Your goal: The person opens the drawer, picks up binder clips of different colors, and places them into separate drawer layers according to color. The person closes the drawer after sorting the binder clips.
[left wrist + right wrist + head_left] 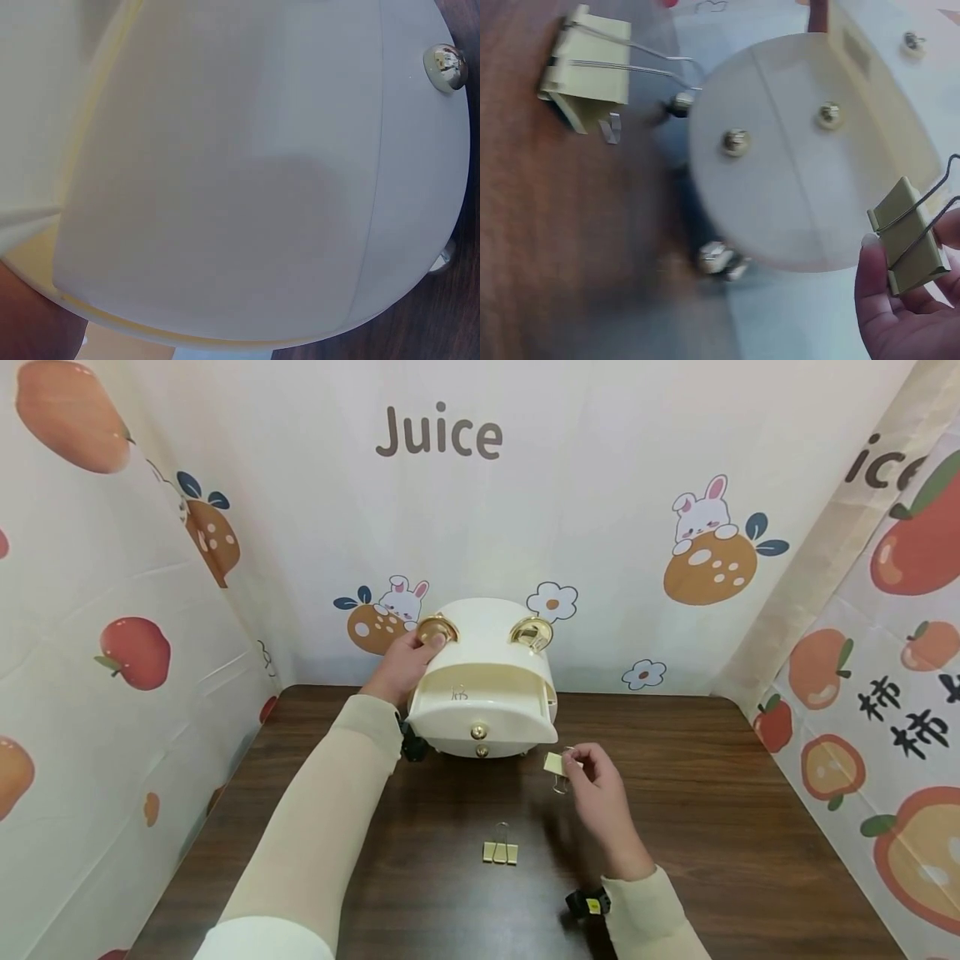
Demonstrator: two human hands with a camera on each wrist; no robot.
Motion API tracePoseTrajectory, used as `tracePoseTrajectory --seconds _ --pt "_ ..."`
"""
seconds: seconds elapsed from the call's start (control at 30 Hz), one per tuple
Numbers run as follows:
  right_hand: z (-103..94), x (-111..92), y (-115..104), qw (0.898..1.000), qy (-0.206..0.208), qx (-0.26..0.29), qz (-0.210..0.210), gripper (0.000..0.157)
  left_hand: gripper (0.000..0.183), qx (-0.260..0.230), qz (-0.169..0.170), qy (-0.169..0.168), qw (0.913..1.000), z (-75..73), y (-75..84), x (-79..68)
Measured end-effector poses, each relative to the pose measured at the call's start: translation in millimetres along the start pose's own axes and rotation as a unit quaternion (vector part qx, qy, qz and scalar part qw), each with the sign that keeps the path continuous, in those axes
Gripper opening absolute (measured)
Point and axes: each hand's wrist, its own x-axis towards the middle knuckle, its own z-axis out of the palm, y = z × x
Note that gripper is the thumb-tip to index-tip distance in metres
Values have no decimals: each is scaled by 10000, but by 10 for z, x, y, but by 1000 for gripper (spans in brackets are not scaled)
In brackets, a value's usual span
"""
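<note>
A cream drawer box (491,627) with two gold round ears (532,633) stands at the back of the table. Its upper drawer (480,725), with a gold knob, is pulled out; dark marks show inside. My left hand (405,667) grips the box at its left gold ear, the fingertips partly hidden. Right of the drawer front, my right hand (600,789) pinches a pale yellow binder clip (909,238) between thumb and fingers, above the table. A second binder clip (500,852) lies on the table in front of the box, one wire handle pointing toward it.
The dark wooden table (712,793) has patterned fabric (600,468) hanging behind it and at both sides. Small round metallic feet (715,256) hold the box up. A lower gold knob (482,750) sits beneath the pulled-out drawer.
</note>
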Motion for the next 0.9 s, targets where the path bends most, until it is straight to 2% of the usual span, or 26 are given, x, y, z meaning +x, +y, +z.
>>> tracePoseTrajectory --seconds 0.13,0.3,0.43,0.73,0.9 --pt "-58 40 -169 9993 128 41 -348 12 48 -4 78 13 10000 -2 -1 -3" --pt "-146 90 -358 9959 15 -494 -754 9 47 -19 189 -8 9998 4 -13 -4" --pt "-214 131 -446 9928 -36 -787 -907 10 49 15 218 -63 9997 -5 -28 16" --pt "-247 239 -750 9915 -20 -668 -1116 11 51 106 202 -85 9997 -21 -33 32" --pt "-223 365 -848 9834 -91 -838 -1606 13 51 49 163 -69 9998 -16 -43 26"
